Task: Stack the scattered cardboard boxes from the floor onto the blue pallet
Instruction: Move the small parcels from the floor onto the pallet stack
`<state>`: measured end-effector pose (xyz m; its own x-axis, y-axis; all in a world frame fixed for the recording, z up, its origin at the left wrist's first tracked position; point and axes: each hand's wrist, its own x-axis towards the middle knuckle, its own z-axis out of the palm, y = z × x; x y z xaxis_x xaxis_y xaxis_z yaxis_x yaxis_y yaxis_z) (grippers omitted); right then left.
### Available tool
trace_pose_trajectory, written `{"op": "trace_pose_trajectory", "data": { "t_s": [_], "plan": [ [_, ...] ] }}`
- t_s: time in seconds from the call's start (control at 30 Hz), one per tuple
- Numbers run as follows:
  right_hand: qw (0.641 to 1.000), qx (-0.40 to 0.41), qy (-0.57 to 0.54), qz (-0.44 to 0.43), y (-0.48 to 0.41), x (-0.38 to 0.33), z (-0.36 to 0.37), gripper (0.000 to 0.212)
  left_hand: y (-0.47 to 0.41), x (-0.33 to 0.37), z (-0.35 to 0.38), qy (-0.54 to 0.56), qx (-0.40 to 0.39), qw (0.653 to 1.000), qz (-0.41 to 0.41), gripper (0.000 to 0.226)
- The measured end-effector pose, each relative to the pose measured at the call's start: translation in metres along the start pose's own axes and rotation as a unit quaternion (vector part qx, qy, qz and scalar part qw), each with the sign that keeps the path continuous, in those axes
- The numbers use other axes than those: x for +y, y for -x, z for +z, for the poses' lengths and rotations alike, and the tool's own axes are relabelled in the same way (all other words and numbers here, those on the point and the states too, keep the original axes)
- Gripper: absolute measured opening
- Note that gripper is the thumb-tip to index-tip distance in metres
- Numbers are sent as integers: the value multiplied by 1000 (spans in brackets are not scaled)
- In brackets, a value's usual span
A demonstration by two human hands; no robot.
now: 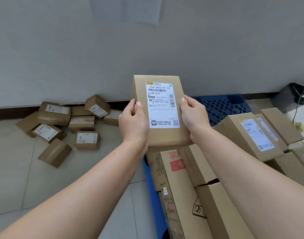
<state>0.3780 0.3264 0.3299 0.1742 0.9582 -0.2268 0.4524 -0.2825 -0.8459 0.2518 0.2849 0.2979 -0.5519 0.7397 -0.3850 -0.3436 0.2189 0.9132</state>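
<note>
A flat cardboard box [162, 135] with a white shipping label is held up in the air in front of me, label side facing me. My left hand [133, 121] grips its left edge and my right hand [193, 116] grips its right edge, thumbs on the label face. The blue pallet [221, 106] lies on the floor at the right, its grid top showing behind the box. Several stacked cardboard boxes [251, 135] sit on the pallet below and right of the held box. Several scattered boxes [65, 125] lie on the floor at the left by the wall.
A grey wall runs across the back with a dark skirting board [13, 112]. A sheet of paper [130, 9] hangs on the wall above. A dark bin with cables [296, 97] stands at the far right. Pale floor tiles [18, 169] lie between me and the scattered boxes.
</note>
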Motion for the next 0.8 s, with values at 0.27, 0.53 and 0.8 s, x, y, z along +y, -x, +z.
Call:
{"op": "trace_pose_trajectory", "data": {
  "t_s": [0.27, 0.53, 0.8],
  "plan": [
    [999, 22, -7, 22, 32, 42, -102, 23, 92, -31, 54, 14, -42, 999, -24, 39],
    [998, 55, -8, 37, 65, 85, -171, 35, 165, -66, 80, 8, -97, 993, -70, 46],
    [995, 62, -18, 72, 63, 141, -242, 38, 219, -108, 131, -2, -122, 988, -95, 51]
  ]
}}
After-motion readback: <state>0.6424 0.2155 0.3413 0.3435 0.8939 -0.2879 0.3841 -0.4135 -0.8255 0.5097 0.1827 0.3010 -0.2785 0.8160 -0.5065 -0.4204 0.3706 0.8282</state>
